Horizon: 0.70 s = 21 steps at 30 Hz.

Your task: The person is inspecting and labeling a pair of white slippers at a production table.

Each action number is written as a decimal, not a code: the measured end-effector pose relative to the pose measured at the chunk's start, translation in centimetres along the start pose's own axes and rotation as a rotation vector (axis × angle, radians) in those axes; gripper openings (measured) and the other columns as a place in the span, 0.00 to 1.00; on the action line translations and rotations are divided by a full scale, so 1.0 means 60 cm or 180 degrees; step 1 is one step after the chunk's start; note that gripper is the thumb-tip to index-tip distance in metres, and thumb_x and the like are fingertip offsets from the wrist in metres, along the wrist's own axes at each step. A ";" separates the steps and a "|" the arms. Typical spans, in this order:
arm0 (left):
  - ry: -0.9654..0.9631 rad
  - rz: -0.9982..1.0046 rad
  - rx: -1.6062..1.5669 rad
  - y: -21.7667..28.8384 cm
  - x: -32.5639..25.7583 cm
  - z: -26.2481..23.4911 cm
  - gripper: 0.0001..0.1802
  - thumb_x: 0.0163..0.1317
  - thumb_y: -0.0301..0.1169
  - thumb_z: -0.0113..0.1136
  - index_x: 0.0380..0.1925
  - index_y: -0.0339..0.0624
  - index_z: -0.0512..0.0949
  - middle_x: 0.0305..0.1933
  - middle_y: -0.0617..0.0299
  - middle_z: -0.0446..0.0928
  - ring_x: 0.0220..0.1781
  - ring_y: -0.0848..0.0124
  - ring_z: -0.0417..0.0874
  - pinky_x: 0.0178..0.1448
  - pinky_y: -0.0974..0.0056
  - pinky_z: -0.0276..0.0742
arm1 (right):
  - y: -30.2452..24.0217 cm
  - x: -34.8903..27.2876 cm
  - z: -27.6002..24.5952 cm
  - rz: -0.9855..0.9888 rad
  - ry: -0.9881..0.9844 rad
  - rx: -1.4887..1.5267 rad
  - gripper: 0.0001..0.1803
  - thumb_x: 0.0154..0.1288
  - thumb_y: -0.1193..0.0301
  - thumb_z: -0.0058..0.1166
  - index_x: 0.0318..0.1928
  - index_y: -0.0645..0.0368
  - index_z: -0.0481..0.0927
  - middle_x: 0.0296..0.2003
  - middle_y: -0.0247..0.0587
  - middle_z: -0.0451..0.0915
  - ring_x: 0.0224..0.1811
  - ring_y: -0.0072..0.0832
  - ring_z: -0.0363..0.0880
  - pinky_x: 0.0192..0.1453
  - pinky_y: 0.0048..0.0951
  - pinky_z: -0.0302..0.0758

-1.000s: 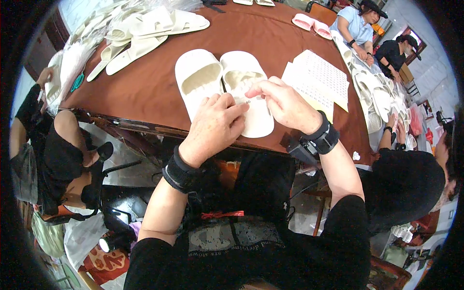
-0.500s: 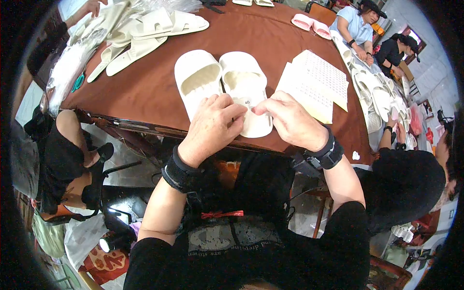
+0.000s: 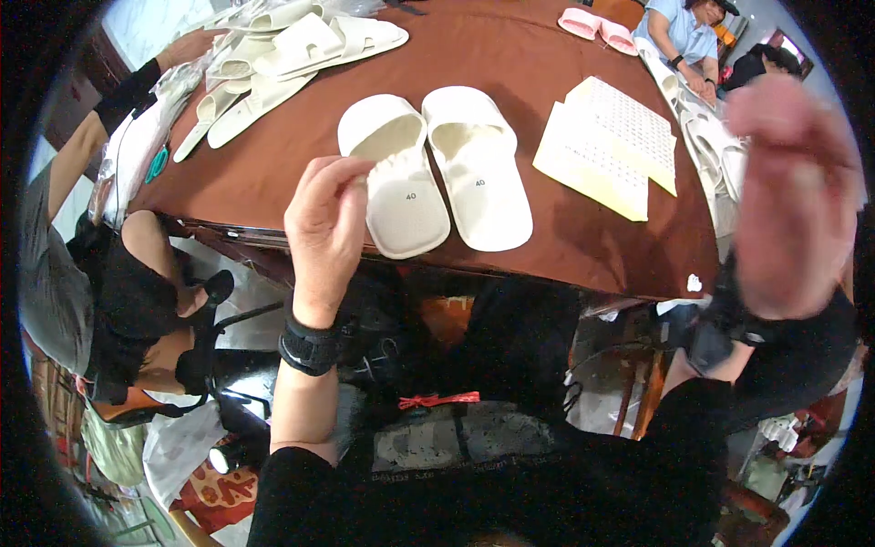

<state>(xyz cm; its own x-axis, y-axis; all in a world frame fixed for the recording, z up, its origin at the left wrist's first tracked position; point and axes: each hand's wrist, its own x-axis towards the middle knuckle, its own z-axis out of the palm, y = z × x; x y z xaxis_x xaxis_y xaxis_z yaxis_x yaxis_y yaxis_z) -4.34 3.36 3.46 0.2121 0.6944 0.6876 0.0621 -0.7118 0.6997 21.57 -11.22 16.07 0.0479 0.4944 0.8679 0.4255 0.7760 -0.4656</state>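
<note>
A pair of white slide sandals lies on the brown tabletop in front of me, the left slide (image 3: 408, 214) and the right slide (image 3: 488, 205) side by side, toes pointing away. Each insole bears a small dark print. My left hand (image 3: 324, 228) is at the left slide's outer edge, its thumb and fingers drawn together in a pinch; whatever sits between the tips is too small to make out. My right hand (image 3: 791, 201) is raised at the far right, off the table's edge, smeared by motion so its fingers do not show. Yellowish sticker sheets (image 3: 606, 146) lie right of the slides.
White slides (image 3: 319, 50) are heaped at the back left by clear plastic bags and teal scissors (image 3: 157, 164). Pink slides (image 3: 597, 32) stand at the back. A co-worker's arm (image 3: 118, 109) reaches in at left; another person (image 3: 679, 41) sits far right beside more white slides (image 3: 711, 146).
My right hand has swung from the right slide out to the far right. My left hand has drawn back leftward, uncovering the left insole, which now shows a print.
</note>
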 end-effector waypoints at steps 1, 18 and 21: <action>0.0046 0.0000 0.0068 -0.005 -0.001 -0.009 0.09 0.61 0.14 0.51 0.39 0.31 0.79 0.38 0.59 0.76 0.38 0.75 0.76 0.43 0.73 0.72 | -0.002 0.002 -0.001 -0.0043 0.0041 -0.0143 0.16 0.58 0.85 0.40 0.46 0.67 0.76 0.43 0.46 0.79 0.49 0.33 0.77 0.56 0.29 0.70; -0.0453 -0.0493 0.0915 -0.027 -0.072 -0.018 0.09 0.61 0.18 0.53 0.41 0.33 0.78 0.38 0.60 0.75 0.40 0.73 0.76 0.47 0.70 0.72 | 0.005 -0.002 -0.030 -0.0006 -0.0479 -0.0622 0.14 0.61 0.80 0.44 0.46 0.65 0.77 0.44 0.42 0.79 0.49 0.29 0.77 0.56 0.28 0.71; -0.0447 -0.0450 0.0795 -0.029 -0.072 -0.017 0.09 0.61 0.18 0.52 0.41 0.33 0.77 0.39 0.59 0.75 0.41 0.72 0.76 0.49 0.70 0.72 | 0.004 -0.002 -0.039 0.0041 -0.0449 -0.0727 0.13 0.62 0.80 0.45 0.46 0.65 0.78 0.44 0.42 0.79 0.49 0.28 0.77 0.56 0.28 0.71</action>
<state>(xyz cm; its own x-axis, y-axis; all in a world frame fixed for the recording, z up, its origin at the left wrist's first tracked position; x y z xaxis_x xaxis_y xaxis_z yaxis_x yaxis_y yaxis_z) -6.38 1.71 -0.50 0.3159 0.7792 0.5413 0.3345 -0.6253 0.7050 23.80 -12.03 16.29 -0.0648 0.5659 0.8220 0.6194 0.6686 -0.4115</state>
